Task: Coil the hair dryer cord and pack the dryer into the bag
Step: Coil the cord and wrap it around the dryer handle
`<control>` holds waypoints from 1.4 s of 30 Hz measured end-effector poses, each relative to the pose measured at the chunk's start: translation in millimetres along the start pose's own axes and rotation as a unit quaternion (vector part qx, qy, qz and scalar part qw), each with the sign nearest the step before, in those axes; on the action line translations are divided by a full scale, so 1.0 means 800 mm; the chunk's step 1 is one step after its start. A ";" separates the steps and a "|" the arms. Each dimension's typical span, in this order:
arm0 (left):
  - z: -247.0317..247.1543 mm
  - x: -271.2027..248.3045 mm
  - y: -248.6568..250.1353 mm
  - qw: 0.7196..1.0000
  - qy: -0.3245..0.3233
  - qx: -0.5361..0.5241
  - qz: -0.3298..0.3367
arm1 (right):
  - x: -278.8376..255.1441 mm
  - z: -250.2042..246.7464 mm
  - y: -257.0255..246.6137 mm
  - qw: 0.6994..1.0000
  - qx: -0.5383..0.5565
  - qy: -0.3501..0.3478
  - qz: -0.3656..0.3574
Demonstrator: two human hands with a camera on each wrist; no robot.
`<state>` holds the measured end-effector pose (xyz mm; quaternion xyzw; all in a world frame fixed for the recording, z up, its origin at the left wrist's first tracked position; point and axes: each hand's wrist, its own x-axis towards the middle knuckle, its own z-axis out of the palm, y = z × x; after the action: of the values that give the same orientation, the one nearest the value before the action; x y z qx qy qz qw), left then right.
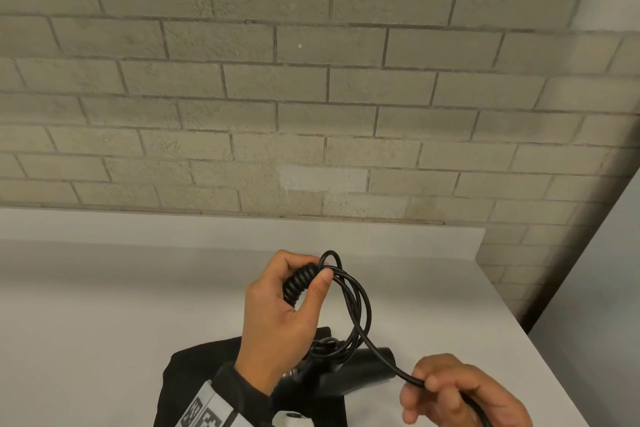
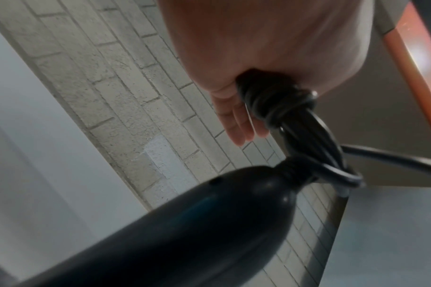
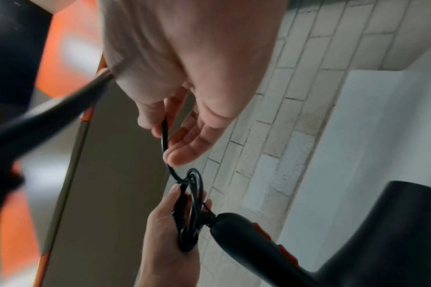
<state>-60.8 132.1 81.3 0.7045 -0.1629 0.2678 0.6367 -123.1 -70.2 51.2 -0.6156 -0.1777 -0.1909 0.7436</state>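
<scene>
My left hand (image 1: 277,315) is raised above the table and grips a bundle of black cord (image 1: 360,302), its spiral part (image 1: 298,282) in the fist and a few loose loops hanging beside the thumb. The black hair dryer (image 1: 349,371) hangs from the cord just below, over the black bag (image 1: 204,367) lying flat on the table. In the left wrist view the dryer handle (image 2: 185,223) dangles under the fist (image 2: 258,48). My right hand (image 1: 460,392), low at the right, pinches the free cord strand (image 3: 165,139) between thumb and fingers.
The white table (image 1: 104,305) runs to a brick wall (image 1: 311,97) behind. Its right edge (image 1: 540,350) drops off close to my right hand. An orange-trimmed surface (image 2: 411,64) shows in the wrist views.
</scene>
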 end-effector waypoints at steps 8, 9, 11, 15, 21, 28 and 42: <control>0.003 0.002 0.000 0.999 -0.011 0.004 0.039 | -0.013 -0.003 -0.001 0.944 0.130 -0.201 0.228; 0.006 0.000 0.001 0.999 -0.015 0.004 0.047 | -0.010 0.005 -0.007 0.928 0.185 -0.180 0.270; 0.012 -0.004 0.003 0.998 -0.022 0.006 0.061 | -0.003 0.027 -0.014 0.912 0.248 -0.057 0.321; 0.017 -0.009 0.009 0.997 -0.014 0.021 0.080 | 0.007 0.057 -0.035 0.913 0.177 0.034 0.367; 0.002 -0.004 0.010 0.991 -0.044 0.072 0.102 | 0.004 0.064 -0.036 0.933 0.055 -0.014 0.355; 0.004 -0.011 0.011 0.988 -0.046 0.082 0.123 | -0.003 0.073 -0.030 0.955 -0.088 0.056 0.276; -0.005 -0.011 0.005 0.986 -0.051 0.097 0.123 | -0.016 0.056 -0.024 0.923 -0.024 -0.056 0.381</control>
<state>-70.8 134.9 79.2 0.7501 -0.2540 0.3224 0.5186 -145.2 -28.4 68.7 -0.6642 0.0335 0.1372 0.7341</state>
